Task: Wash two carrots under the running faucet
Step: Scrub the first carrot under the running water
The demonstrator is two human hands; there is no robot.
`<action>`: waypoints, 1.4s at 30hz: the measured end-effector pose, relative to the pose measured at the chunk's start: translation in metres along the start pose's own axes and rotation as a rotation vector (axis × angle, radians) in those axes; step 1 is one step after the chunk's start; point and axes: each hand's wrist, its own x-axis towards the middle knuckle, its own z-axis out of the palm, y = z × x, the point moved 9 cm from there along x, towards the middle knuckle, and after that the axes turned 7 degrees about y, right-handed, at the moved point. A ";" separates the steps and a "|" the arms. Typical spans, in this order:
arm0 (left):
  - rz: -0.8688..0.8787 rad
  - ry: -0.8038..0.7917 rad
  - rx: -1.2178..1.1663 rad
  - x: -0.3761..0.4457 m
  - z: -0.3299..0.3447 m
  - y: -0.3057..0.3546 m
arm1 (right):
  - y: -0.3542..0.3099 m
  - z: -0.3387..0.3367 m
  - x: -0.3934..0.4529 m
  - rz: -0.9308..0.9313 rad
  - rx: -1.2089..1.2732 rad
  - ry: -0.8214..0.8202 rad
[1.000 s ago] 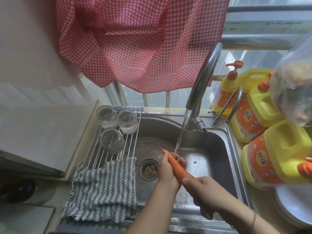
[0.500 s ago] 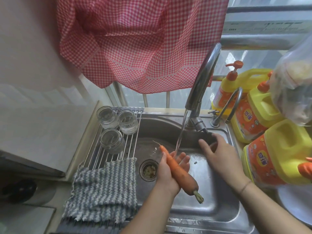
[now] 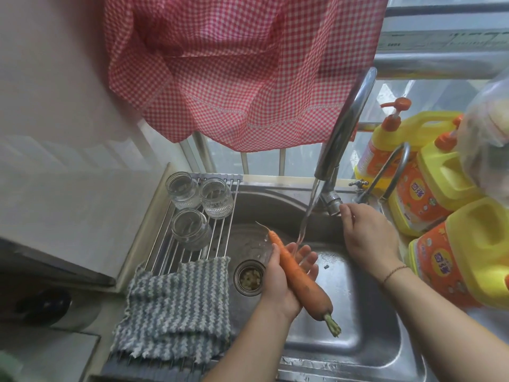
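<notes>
The carrot (image 3: 298, 274) is cradled lengthwise in the left hand (image 3: 283, 279) over the middle of the sink (image 3: 385, 340), stem end toward the person and thin tip pointing away and to the left. The fingers (image 3: 308, 257) of that hand are curled loosely under and around it rather than clamped hard, and the stream of water (image 3: 305, 221) is landing on them just beside the carrot, not squarely on it. For a good wash, the root would best be shifted slightly right into the stream and rolled in the palm so every side is rinsed.

Farther back, the right hand (image 3: 369, 238) is laid at the base of the faucet (image 3: 344, 133), its fingers together and touching the valve fitting; whether it is actually gripped cannot be told. The flow is probably being adjusted, and a gentle stream would limit splashing. A second carrot cannot be identified with certainty.
</notes>
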 end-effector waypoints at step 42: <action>-0.017 0.037 -0.007 -0.004 0.000 0.001 | 0.063 0.004 0.009 0.321 0.264 0.134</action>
